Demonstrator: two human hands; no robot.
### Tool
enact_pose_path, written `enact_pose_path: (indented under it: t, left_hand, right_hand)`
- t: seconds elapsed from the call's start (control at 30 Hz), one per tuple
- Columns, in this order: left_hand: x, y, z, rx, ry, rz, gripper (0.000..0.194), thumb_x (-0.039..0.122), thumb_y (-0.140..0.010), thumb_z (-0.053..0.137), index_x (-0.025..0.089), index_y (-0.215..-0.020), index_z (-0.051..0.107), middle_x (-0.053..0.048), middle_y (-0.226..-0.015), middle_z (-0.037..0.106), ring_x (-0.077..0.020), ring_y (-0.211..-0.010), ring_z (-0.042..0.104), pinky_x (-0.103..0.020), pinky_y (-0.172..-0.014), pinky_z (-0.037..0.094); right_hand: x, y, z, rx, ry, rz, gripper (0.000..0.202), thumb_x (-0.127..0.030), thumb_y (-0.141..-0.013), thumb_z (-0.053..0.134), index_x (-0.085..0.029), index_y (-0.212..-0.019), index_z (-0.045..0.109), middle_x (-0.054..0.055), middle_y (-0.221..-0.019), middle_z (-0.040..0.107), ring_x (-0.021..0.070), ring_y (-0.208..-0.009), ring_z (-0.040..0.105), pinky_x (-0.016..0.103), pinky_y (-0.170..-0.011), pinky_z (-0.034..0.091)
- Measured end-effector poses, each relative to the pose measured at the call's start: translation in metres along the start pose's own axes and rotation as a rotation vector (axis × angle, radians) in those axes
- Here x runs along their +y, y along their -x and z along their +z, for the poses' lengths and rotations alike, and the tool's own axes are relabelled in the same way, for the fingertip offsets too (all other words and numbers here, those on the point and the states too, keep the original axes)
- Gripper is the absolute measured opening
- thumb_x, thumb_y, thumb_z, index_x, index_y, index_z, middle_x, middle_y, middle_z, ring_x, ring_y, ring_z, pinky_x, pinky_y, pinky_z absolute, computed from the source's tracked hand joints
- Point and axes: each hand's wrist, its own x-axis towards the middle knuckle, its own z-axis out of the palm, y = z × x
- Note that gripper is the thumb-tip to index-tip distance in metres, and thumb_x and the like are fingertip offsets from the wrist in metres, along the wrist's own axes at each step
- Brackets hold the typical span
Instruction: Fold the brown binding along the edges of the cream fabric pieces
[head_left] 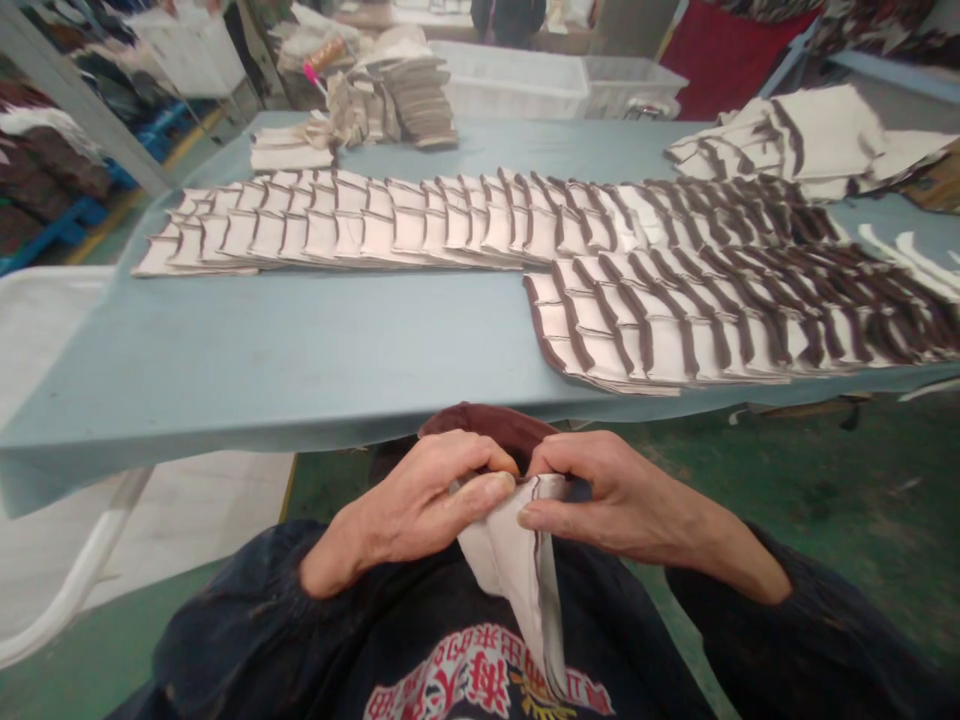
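Note:
Close to my body, both hands pinch one piece of cream fabric (499, 548) with a dark seam line. My left hand (427, 495) grips its upper edge between thumb and fingers. On the other side, my right hand (607, 490) is closed on the same edge, its thumb over the front by the seam. The lower part of the piece hangs down in a fold. A dark reddish-brown cloth part (487, 425) shows just behind the hands; whether it joins the held piece I cannot tell.
Overlapping rows of cream pieces with dark edging (645, 330) lie on the blue-covered table (337, 350). Behind them are stacked beige pieces (420, 95), a cream pile (817, 140) and white plastic bins (510, 85). A white curved frame (82, 590) stands at lower left.

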Motion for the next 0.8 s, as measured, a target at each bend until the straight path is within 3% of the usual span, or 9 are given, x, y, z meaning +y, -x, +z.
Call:
enact_pose_path:
  t: [0.1, 0.23, 0.43, 0.63, 0.8]
  left_hand:
    - [0.007, -0.006, 0.002, -0.020, 0.070, -0.014, 0.027, 0.032, -0.104, 0.048, 0.016, -0.089, 0.065, -0.001, -0.081, 0.064, -0.0130, -0.072, 0.055, -0.026, -0.068, 0.042]
    - [0.009, -0.010, 0.001, -0.102, 0.155, -0.145, 0.028, 0.034, -0.102, 0.052, 0.015, -0.085, 0.064, 0.003, -0.070, 0.055, -0.0099, -0.060, 0.044, -0.024, -0.055, 0.034]
    - [0.008, -0.015, 0.000, -0.184, 0.144, -0.207, 0.027, 0.034, -0.102, 0.053, 0.015, -0.087, 0.064, 0.004, -0.069, 0.052, -0.0095, -0.060, 0.041, -0.022, -0.053, 0.032]
    - [0.001, -0.015, 0.006, -0.170, 0.324, -0.309, 0.030, 0.041, -0.100, 0.056, 0.015, -0.088, 0.064, 0.005, -0.069, 0.049, -0.0092, -0.059, 0.039, -0.021, -0.051, 0.032]
    - [-0.005, -0.010, 0.012, -0.167, 0.390, -0.364, 0.035, 0.048, -0.097, 0.059, 0.015, -0.088, 0.064, 0.004, -0.069, 0.050, -0.0097, -0.060, 0.039, -0.021, -0.051, 0.032]
  right_hand:
    - [0.001, 0.001, 0.000, 0.011, 0.023, 0.012, 0.027, -0.037, -0.092, 0.072, -0.017, -0.076, 0.063, -0.005, -0.064, 0.056, 0.0102, -0.058, 0.048, 0.025, -0.056, 0.029]
    - [0.004, 0.003, 0.003, 0.009, 0.083, 0.023, 0.026, -0.034, -0.091, 0.074, -0.017, -0.075, 0.063, -0.005, -0.064, 0.056, 0.0099, -0.059, 0.048, 0.025, -0.057, 0.028]
    - [0.015, 0.001, 0.010, 0.008, 0.172, 0.050, 0.029, -0.037, -0.091, 0.074, -0.017, -0.075, 0.061, -0.003, -0.068, 0.058, 0.0116, -0.063, 0.049, 0.026, -0.060, 0.028]
    - [0.022, 0.000, 0.012, -0.084, -0.067, 0.211, 0.029, -0.040, -0.090, 0.071, -0.018, -0.075, 0.060, -0.006, -0.064, 0.050, 0.0104, -0.059, 0.045, 0.025, -0.054, 0.027]
    - [0.025, 0.002, 0.017, -0.097, -0.117, 0.209, 0.032, -0.041, -0.090, 0.070, -0.018, -0.072, 0.056, -0.006, -0.064, 0.047, 0.0102, -0.059, 0.043, 0.025, -0.053, 0.026]
